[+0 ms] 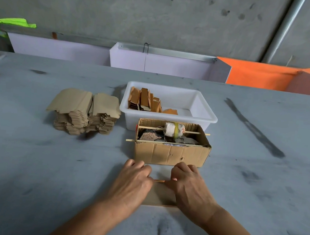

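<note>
A flat brown cardboard piece (159,195) lies on the grey table (31,161) right in front of me. My left hand (134,180) and my right hand (189,184) both rest on its far edge with fingers curled, gripping a folded flap whose orange edge shows between them. Most of the piece is hidden under my hands. Just beyond my knuckles stands an open cardboard box (171,153) with two wooden sticks across its top; one stick carries a white cloth-wrapped roller (174,130).
Behind the box sits a white plastic tub (204,111) holding several folded orange-brown cartons (144,100). Left of the tub is a tall stack of flat cardboard blanks (84,110). White and orange panels line the table's far edge.
</note>
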### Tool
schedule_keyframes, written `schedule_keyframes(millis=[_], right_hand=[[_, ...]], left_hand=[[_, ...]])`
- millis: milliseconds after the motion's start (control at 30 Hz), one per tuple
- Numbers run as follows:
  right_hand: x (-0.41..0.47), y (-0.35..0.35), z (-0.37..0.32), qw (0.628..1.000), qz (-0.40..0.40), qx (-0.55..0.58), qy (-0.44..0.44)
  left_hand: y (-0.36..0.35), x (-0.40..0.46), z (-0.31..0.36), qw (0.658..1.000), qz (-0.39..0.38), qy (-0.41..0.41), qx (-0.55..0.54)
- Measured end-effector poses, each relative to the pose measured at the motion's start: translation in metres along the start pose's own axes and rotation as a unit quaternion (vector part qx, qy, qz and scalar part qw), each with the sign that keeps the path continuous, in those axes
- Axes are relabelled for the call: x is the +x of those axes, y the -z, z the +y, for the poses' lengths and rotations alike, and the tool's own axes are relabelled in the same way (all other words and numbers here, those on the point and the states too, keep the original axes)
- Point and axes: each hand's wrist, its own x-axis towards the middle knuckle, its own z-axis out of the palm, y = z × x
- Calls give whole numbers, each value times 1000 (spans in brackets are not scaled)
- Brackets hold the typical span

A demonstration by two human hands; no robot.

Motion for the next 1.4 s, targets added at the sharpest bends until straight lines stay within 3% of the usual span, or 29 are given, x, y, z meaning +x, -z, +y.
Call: schedule_keyframes(millis=[133,333,600,933,1067,1233,1400], right_hand=[[-1,1,-8,1000,10,2,-26],[-2,-1,-12,999,43,-13,-17],[-11,-5,3,992,57,73,-87],[-18,-10,2,975,73,148,-150],[-25,-14,1,964,56,203,-160],[-30,-17,1,934,72,287,-200],[-33,-14,5,898,64,374,-222]], left_hand=[[-12,3,13,998,-36,57,18],[-13,3,16,998,-6,47,43],[-16,-5,4,993,-30,112,34],[-18,-22,-2,990,-8,142,-25],[-27,-8,-13,974,11,197,-113],[-33,-3,-20,953,22,227,-197],[-34,-9,-21,948,54,206,-235]])
